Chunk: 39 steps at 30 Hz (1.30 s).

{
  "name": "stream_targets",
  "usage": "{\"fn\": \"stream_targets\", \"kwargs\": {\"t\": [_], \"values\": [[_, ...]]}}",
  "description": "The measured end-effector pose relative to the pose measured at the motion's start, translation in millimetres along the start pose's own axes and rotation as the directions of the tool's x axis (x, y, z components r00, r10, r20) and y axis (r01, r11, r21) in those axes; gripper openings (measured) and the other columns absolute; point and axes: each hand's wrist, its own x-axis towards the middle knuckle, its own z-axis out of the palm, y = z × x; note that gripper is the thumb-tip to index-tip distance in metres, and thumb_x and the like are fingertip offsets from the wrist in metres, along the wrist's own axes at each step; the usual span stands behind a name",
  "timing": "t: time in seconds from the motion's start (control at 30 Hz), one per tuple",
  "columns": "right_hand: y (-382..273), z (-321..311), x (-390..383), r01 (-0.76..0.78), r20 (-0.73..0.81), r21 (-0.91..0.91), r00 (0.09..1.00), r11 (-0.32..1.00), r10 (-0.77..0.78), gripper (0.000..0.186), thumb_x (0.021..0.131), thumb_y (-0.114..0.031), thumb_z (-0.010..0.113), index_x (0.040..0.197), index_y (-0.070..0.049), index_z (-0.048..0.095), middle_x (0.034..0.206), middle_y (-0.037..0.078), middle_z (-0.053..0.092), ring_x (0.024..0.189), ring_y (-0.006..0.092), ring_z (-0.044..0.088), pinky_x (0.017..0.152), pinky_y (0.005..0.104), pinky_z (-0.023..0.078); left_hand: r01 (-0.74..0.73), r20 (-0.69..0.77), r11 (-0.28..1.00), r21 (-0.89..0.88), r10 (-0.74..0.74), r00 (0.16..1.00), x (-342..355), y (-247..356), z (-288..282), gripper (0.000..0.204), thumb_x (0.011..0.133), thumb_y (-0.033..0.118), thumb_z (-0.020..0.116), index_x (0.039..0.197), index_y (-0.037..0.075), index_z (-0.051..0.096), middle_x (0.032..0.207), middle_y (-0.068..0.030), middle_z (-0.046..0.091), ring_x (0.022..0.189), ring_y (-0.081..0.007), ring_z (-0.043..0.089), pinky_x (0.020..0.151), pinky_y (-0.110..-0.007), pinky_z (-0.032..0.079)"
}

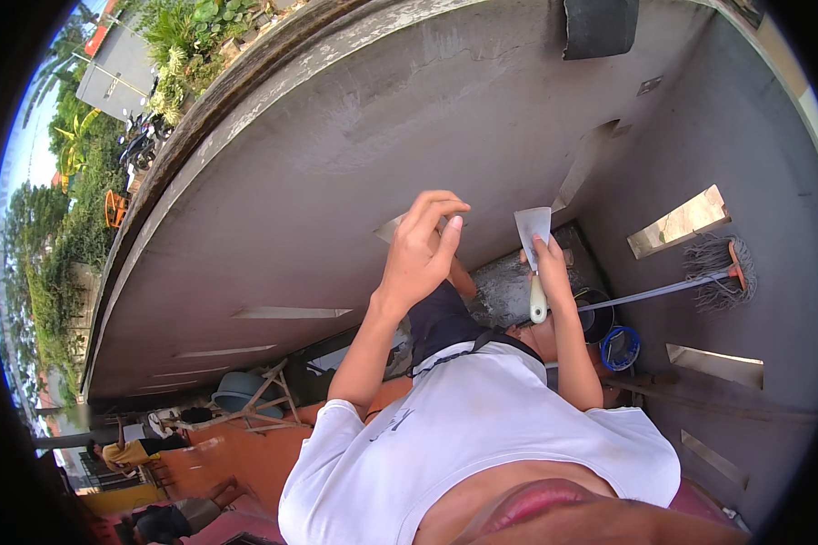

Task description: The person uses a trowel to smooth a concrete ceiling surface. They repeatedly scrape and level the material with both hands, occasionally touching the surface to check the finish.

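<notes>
Against the grey wall (pixel 354 154), the right hand (pixel 547 263) is clamped on a putty knife (pixel 533 250). The left hand (pixel 423 250) pinches another flat blade (pixel 393 227). Most of the wall looks smooth already.

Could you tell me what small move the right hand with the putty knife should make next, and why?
Probably bring the putty knife down flat against the grey wall. The right hand holds it by its pale handle with the blade raised, seemingly just off the surface, while the left hand holds a second flat blade beside it. Whether the blade carries any filler cannot be told.
</notes>
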Motion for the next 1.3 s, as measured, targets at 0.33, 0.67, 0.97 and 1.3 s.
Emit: {"fn": "stream_targets", "kwargs": {"t": [0.33,0.67,0.97,1.3], "values": [[-130.9,-35.8,11.7,0.544,-0.085,-0.394,0.781,0.741,-0.619,0.062,0.102,-0.052,0.046,0.151,-0.013,0.043,0.085,0.006,0.047,0.068,0.0156,0.047,0.063,0.0289,0.043,-0.695,0.123,0.431,0.575,0.795,0.595,252.4,100.7,24.7,0.03,0.089,0.015,0.065,0.117,0.006,0.067,0.123,-0.0109,0.064,0.11,-0.0282,0.062,0.093,-0.039,0.049],[-244.8,-35.8,110.1,0.582,0.013,-0.756,0.469,0.298,-0.883,0.049,0.095,-0.034,0.066,0.143,-0.03,0.055,0.071,0.008,0.053,0.056,0.024,0.047,0.062,0.037,0.047,-0.531,0.127,0.586,0.612,0.59,0.798,274.4,89.8,55.2,0.025,0.096,0.019,0.061,0.118,0.016,0.072,0.114,-0.0036,0.072,0.097,-0.0261,0.069,0.085,-0.035,0.053],[-204.0,-43.6,101.5,0.546,-0.002,-0.635,0.707,0.547,-0.707,0.052,0.095,-0.032,0.067,0.144,-0.021,0.053,0.107,0.022,0.071,0.078,0.0321,0.068,0.076,0.0344,0.053,-0.571,0.15,0.563,0.597,0.622,0.769,282.6,86.1,56.3,0.026,0.096,0.017,0.062,0.119,0.014,0.072,0.118,-0.0063,0.07,0.101,-0.0273,0.068,0.089,-0.035,0.052],[-283.5,-39.6,96.2,0.705,-0.193,-0.554,0.408,0.442,-0.892,0.047,0.094,-0.038,0.067,0.138,-0.021,0.06,0.083,0.016,0.068,0.068,0.0232,0.061,0.072,0.0351,0.05,-0.544,0.137,0.622,0.563,0.579,0.804,280.5,90.8,55.7,0.026,0.096,0.018,0.062,0.12,0.014,0.071,0.116,-0.0052,0.07,0.102,-0.0269,0.067,0.091,-0.036,0.051]]}}
